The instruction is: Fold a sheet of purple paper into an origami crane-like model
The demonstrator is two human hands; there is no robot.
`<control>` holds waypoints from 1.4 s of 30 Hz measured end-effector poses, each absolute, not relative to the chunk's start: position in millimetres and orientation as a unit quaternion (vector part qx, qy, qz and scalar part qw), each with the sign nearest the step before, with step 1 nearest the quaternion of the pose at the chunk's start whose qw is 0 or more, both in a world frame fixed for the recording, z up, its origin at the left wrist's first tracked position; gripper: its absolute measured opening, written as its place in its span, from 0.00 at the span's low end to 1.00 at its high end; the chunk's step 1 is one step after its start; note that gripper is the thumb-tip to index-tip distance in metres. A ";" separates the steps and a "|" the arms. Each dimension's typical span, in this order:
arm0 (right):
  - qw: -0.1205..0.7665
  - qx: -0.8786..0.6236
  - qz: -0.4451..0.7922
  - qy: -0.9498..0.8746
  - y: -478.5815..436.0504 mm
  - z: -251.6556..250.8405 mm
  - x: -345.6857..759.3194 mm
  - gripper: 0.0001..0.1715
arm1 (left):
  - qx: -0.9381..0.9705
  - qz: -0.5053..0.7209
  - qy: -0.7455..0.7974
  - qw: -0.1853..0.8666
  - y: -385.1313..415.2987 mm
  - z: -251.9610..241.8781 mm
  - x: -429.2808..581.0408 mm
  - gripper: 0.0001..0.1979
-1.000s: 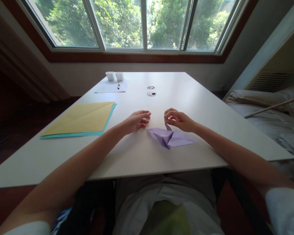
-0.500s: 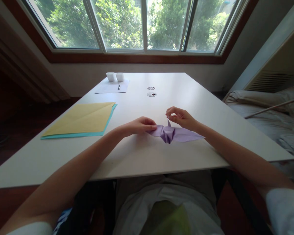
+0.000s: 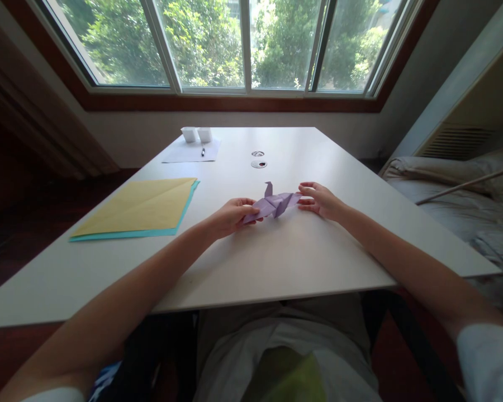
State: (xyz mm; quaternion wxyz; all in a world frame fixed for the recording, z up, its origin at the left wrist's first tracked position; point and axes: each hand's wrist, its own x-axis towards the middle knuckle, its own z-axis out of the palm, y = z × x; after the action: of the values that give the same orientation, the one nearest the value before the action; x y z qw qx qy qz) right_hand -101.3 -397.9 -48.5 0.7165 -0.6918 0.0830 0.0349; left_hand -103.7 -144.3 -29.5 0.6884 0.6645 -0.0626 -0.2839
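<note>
A purple origami crane (image 3: 278, 204) is held a little above the white table, its bent head and neck pointing up and away from me. My left hand (image 3: 232, 216) is closed on the crane's left wing, thumb on top and fingers beneath. At the opposite wing tip is my right hand (image 3: 322, 202), its fingers apart around the tip. Whether those fingers touch the paper I cannot tell.
Left on the table (image 3: 243, 285) lie a yellow sheet (image 3: 138, 206) and a turquoise sheet (image 3: 167, 231) under it. Farther back are white paper (image 3: 184, 153), a pen (image 3: 203, 151), two small white boxes (image 3: 189, 134) and two round table inserts (image 3: 259, 164).
The crane has turned, so its head now stands toward the left and its body has shifted left. My right hand has let go of the pointed head and moved to the right wing tip.
</note>
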 end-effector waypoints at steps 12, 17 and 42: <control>0.704 -0.710 -0.021 -0.002 -389.6 -40.8 -109.8 0.34 | 0.795 -0.169 -0.163 0.559 -143.3 -31.8 -104.4 0.19; 0.686 -0.726 -0.004 -0.043 -386.5 -46.7 -108.9 0.33 | 0.785 -0.096 -0.219 0.572 -142.7 -35.5 -98.4 0.23; 0.432 -0.867 -0.137 -0.209 -374.3 -33.7 -125.7 0.12 | 0.815 0.043 -0.260 0.516 -150.3 -39.7 -104.4 0.11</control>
State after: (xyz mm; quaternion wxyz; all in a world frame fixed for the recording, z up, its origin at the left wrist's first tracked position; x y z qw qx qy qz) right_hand -125.7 -374.3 -33.7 0.4317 -0.8666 -0.2095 -0.1371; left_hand -104.4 -150.3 -39.7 0.5157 0.8152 -0.2601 0.0435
